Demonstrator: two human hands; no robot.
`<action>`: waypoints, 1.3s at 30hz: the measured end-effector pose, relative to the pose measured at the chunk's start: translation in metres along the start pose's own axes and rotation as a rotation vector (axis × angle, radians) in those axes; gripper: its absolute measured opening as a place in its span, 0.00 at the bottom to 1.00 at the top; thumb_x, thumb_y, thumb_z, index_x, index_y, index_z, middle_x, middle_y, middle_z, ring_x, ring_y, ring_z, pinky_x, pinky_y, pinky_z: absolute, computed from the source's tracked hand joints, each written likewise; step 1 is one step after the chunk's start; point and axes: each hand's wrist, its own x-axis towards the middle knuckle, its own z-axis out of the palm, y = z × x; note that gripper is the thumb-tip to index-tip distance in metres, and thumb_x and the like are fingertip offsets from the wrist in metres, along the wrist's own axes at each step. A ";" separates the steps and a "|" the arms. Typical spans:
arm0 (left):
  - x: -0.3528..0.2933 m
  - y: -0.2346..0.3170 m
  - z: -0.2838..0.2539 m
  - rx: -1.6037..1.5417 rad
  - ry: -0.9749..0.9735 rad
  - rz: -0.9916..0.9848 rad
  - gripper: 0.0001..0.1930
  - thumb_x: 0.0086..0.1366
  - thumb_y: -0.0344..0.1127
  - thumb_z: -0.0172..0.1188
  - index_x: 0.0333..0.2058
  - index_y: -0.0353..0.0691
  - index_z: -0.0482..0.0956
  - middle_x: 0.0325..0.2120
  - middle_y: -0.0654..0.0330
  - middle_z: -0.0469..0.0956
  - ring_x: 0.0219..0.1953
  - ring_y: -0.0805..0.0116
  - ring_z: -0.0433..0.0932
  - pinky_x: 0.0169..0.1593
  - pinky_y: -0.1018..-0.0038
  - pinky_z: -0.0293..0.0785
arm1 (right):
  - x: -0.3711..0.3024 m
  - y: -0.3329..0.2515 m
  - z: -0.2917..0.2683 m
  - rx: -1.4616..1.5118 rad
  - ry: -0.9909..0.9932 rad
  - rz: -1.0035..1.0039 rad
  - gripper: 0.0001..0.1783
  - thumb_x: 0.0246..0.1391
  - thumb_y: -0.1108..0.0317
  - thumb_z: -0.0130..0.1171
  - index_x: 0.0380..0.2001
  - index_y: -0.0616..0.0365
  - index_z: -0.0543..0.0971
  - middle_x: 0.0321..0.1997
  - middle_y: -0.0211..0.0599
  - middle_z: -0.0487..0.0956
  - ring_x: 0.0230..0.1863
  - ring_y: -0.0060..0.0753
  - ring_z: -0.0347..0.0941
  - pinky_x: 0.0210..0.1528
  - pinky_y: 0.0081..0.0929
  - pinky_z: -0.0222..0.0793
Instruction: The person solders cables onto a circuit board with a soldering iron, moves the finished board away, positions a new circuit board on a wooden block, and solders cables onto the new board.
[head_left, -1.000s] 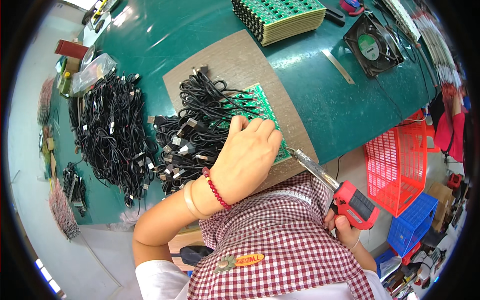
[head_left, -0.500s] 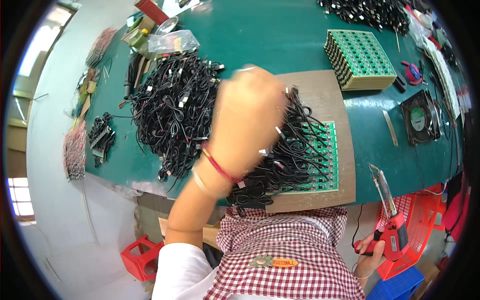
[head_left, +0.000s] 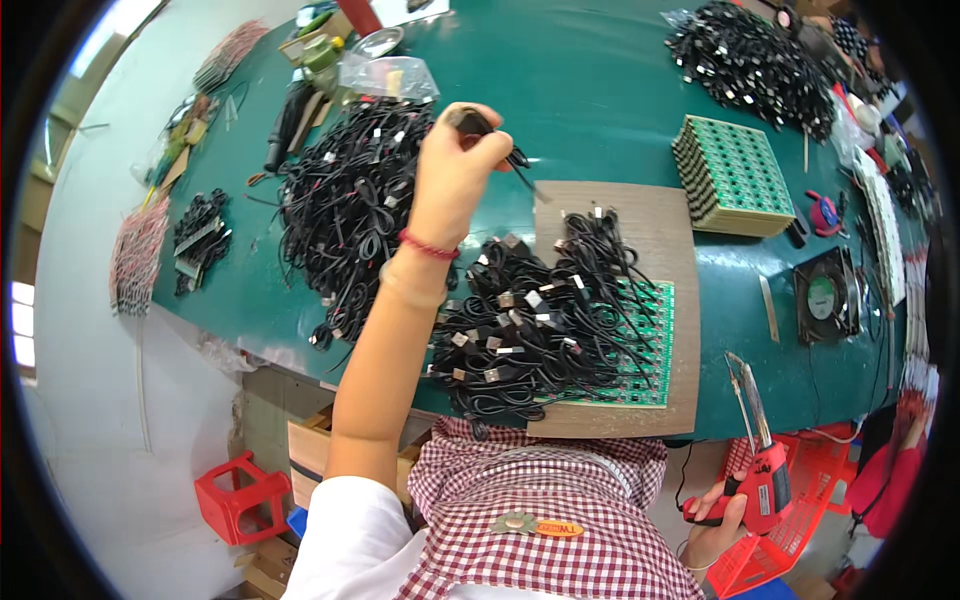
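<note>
My left hand (head_left: 452,165) is raised above the table, its fingers curled round a black cable (head_left: 519,165) whose end hangs out past the fingertips. Below and to its left lies a large heap of bundled black USB cables (head_left: 345,215). A second group of black cables (head_left: 510,345), their metal plugs toward me, spreads over the left part of a green circuit board panel (head_left: 648,350). That panel rests on a brown board (head_left: 665,230). Low at the right, my right hand (head_left: 715,520) grips a red and black soldering gun (head_left: 768,485), its metal tip pointing up and slightly left.
A stack of green circuit panels (head_left: 735,180) stands at the back right, near another cable heap (head_left: 745,70). A small black fan (head_left: 828,295) sits at the right edge. Beside the table are a red stool (head_left: 240,498) and a red plastic basket (head_left: 800,530).
My left hand has moved away from over the cables on the panel, up and to the left, and a cable now shows in it. The soldering gun stays in my right hand. The whole view has shifted.
</note>
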 end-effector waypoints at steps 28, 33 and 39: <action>-0.072 0.028 0.062 0.999 -1.206 0.471 0.04 0.53 0.26 0.62 0.28 0.37 0.77 0.34 0.57 0.70 0.42 0.57 0.70 0.48 0.66 0.68 | 0.012 -0.002 0.002 0.023 -0.072 -0.082 0.21 0.62 0.57 0.48 0.48 0.65 0.66 0.22 0.37 0.71 0.14 0.19 0.60 0.17 0.20 0.65; -0.075 0.034 0.070 0.734 -1.080 0.197 0.03 0.57 0.26 0.59 0.29 0.34 0.76 0.29 0.58 0.74 0.33 0.64 0.73 0.39 0.71 0.71 | 0.015 -0.007 0.004 0.076 -0.113 -0.040 0.23 0.60 0.56 0.53 0.48 0.66 0.65 0.23 0.40 0.73 0.16 0.21 0.63 0.21 0.22 0.67; -0.090 0.031 0.079 0.479 -1.034 0.122 0.04 0.61 0.30 0.59 0.30 0.36 0.78 0.25 0.58 0.75 0.26 0.67 0.74 0.32 0.72 0.70 | 0.013 -0.006 0.007 0.071 -0.099 -0.026 0.24 0.60 0.55 0.54 0.48 0.65 0.65 0.23 0.40 0.74 0.17 0.22 0.64 0.22 0.23 0.67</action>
